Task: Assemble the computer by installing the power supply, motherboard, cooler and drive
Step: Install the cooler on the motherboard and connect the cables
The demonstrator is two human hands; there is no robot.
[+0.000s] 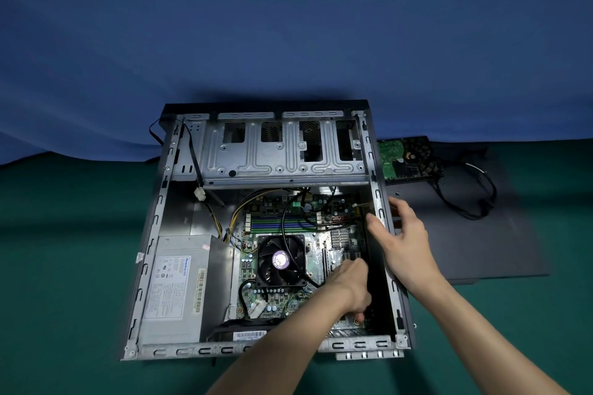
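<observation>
An open computer case (160, 234) lies flat on the table. Inside it sit the grey power supply (183, 288) at the left, the green motherboard (340, 234) in the middle, and the black cooler fan (280, 261) on the board. My left hand (351, 288) reaches down into the case at the board's right edge, fingers curled; what they touch is hidden. My right hand (404, 240) grips the case's right wall, thumb inside and fingers outside. The drive (404, 160) lies outside the case at the back right, circuit board up.
A dark side panel (481, 234) lies flat to the right of the case, with black cables (471, 198) looped over it. The metal drive cage (282, 150) spans the case's far end. Green cloth (64, 266) covers the table and a blue cloth (288, 41) hangs behind.
</observation>
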